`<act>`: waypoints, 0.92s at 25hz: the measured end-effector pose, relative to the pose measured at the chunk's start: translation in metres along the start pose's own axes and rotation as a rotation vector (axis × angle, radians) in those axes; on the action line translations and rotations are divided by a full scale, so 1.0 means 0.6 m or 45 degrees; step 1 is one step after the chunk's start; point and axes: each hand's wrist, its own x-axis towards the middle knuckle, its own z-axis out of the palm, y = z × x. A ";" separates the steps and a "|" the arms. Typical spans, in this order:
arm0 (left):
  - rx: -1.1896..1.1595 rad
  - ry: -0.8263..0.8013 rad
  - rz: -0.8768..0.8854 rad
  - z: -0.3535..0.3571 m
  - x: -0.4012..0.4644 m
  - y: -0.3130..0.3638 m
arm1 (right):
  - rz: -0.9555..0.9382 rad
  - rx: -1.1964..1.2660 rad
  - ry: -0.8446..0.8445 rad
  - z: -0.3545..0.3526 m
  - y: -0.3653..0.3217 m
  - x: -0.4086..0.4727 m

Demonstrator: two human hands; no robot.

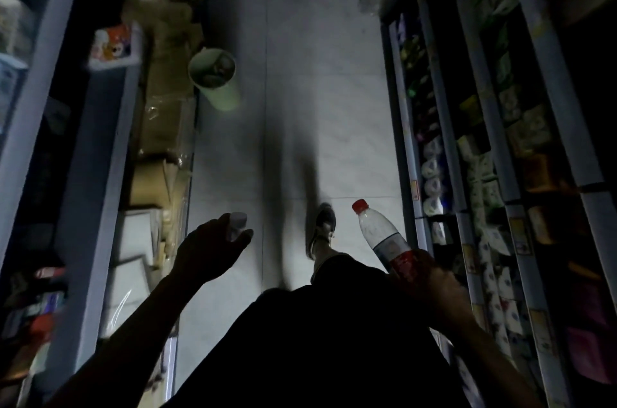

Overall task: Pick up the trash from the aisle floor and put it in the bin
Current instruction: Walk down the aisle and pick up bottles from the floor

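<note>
Fingers (245,235) of my left hand (208,249) pinch a small white cup (236,224); my right hand (430,277) grips a bottle (377,234) low on its body. With the bin (213,75) well ahead beside the boxes (167,100), I judge a long toss could miss its rim, or the cup could slip.

Floor (334,90) — large pale tiles, smooth, dull sheen, thin grout lines. Bin (217,80): pale green plastic, smooth, matt wall. Bottle (380,237) held in the right hand (434,287) — clear plastic, glossy, red plastic cap, shiny red printed label. Small white object (236,224) pinched in the left hand (208,250): looks like plastic, material uncertain. Boxes (163,127) along the left side: brown cardboard, matt, some with glossy clear tape or film. Shelf uprights (554,107): painted metal, smooth. Rolls (432,170) on the right shelves: soft paper in shiny film wrap.
</note>
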 end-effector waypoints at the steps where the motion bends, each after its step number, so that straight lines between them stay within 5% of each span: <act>1: -0.011 -0.013 -0.017 -0.013 0.035 0.010 | -0.017 -0.008 -0.008 -0.017 -0.008 0.047; 14: -0.341 -0.024 -0.534 -0.162 0.282 -0.024 | -0.351 -0.014 -0.051 -0.223 -0.346 0.545; 23: -0.250 -0.044 -0.410 -0.358 0.614 -0.078 | -0.339 -0.095 -0.117 -0.291 -0.585 0.762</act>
